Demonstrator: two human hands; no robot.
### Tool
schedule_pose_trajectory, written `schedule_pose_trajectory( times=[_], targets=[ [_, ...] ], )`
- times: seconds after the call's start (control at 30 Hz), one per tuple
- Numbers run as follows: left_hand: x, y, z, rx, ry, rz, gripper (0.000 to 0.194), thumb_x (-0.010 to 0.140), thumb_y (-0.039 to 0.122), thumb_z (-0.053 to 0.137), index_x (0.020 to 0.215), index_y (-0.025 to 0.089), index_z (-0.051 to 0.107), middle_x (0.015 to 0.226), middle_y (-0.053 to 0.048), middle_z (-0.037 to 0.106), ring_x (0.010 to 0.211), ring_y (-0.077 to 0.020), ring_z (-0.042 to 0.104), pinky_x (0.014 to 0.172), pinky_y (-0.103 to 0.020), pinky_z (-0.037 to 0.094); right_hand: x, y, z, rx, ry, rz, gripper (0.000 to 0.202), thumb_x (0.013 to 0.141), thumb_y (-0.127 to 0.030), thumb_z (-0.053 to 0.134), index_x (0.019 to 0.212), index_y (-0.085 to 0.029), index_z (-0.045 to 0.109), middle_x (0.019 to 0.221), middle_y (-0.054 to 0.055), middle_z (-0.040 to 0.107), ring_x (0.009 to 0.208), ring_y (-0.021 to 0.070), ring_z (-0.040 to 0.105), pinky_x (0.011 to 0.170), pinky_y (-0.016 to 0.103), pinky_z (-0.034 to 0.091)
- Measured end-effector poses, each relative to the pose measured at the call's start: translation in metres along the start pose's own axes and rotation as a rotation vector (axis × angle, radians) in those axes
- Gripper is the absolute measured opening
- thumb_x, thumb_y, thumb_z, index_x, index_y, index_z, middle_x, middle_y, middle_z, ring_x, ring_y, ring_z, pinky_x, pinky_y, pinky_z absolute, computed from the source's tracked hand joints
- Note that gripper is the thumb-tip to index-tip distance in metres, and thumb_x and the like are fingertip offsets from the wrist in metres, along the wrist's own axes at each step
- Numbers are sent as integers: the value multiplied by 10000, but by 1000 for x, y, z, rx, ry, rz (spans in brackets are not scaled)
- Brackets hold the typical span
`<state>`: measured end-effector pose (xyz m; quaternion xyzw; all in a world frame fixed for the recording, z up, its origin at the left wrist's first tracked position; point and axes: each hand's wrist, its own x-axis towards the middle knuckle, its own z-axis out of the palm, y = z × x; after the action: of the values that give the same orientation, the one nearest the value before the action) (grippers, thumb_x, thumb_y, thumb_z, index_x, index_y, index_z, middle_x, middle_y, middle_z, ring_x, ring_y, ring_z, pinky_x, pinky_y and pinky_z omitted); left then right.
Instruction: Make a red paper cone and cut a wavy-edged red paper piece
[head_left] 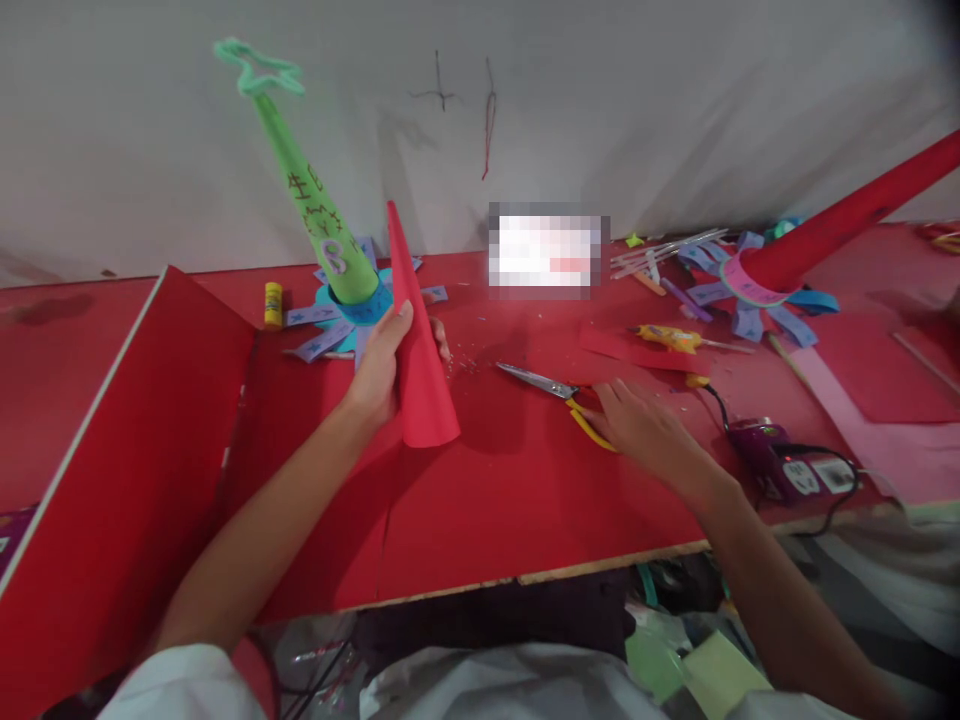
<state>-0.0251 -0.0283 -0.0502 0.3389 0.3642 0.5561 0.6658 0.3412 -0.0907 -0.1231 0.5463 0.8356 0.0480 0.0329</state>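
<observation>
My left hand (375, 370) is wrapped around a red paper cone (421, 375), thumb on the near side and fingertips showing past its right edge. The cone stands tilted, its narrow end up and its wide end towards me. To the right, my right hand (649, 425) has its fingers curled over the handles of a pair of scissors (544, 382). Their blades lie low over the table and point left, slightly apart; part of the handles is hidden by the fingers. Behind my left hand stands a green paper cone hat (319, 215) with a blue band and purple strips.
A raised red board (142, 450) borders the left side of the red table (465, 530). A glue stick (274, 305) stands behind it. Right of the scissors are a yellow glue gun (667, 338), a purple power strip (787, 465) with cables, and a red cone hat (840, 220).
</observation>
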Motion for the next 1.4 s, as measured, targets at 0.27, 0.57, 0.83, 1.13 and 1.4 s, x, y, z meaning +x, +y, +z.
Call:
schedule_pose_trajectory(
  times=[0.27,0.57,0.83,1.13,1.4],
  targets=[
    [-2,-22,2,84,34,-97,469,859,525,885,1125,193,688,806,-26,745,676,-176,727,589,-266,597,-12,12,6,98,-37,-39,434,879,-53,537,1304,-119,602,1194,163,679,1091,312,682,871,382,516],
    [30,7,26,70,29,99,504,826,598,890,1099,229,680,866,-35,769,808,-236,789,663,-340,624,21,-9,-1,851,290,323,519,915,-678,716,744,-260,462,619,-36,476,534,146,410,528,303,284],
    [64,35,46,69,46,265,371,941,567,786,1095,258,651,833,-16,721,972,-270,757,839,-417,613,21,-73,1,1859,-90,-120,738,798,-961,659,874,-235,548,685,-70,440,457,79,329,437,260,271],
    [62,67,67,135,77,550,240,1081,566,567,1094,340,644,969,-21,720,1051,-261,734,863,-403,601,13,-90,-17,1553,-183,-53,820,820,-1001,554,942,-193,635,674,-25,539,554,139,501,533,279,392],
    [59,61,76,98,188,527,213,1082,536,578,1045,336,640,893,-15,712,1076,-259,716,817,-384,590,19,-86,-22,1272,-105,77,631,842,-834,703,813,-215,587,630,-18,562,544,141,506,505,262,364]
  ],
)
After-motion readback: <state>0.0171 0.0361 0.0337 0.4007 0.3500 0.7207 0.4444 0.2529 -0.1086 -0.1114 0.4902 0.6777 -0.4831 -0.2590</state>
